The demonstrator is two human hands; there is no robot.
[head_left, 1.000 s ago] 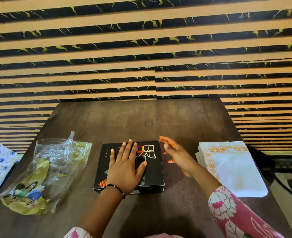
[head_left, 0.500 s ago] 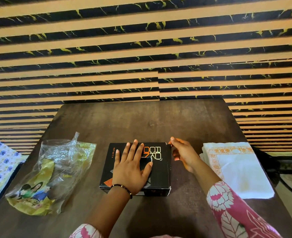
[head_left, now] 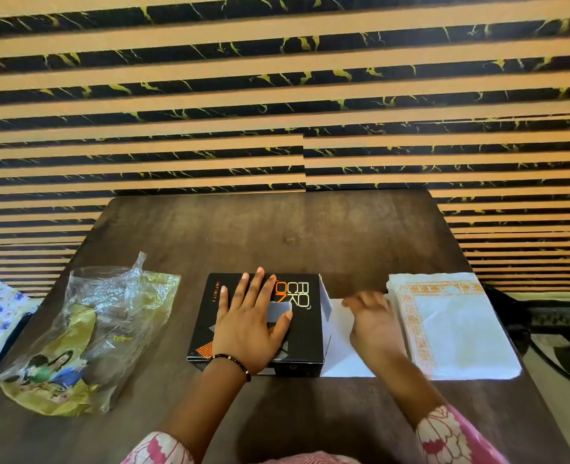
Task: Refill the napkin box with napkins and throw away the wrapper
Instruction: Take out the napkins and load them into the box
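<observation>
Black napkin box (head_left: 297,316) mid-table, right end flap (head_left: 339,343) folded open, contents not visible, left hand (head_left: 250,324) flat on lid with fingers spread, right hand (head_left: 372,324) blurred on flap, finger state unclear, napkin stack (head_left: 451,326) just right, crumpled wrapper (head_left: 86,333) left.

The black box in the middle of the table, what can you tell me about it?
The black box is a flat, square carton, seemingly card, printed with orange and white letters and small triangle patterns. It lies flat on the dark wooden table, between a crumpled plastic wrapper and a stack of white napkins. Its right side flap is folded open, white inside. The left hand presses flat on its top; the blurred right hand is at the flap.
</observation>
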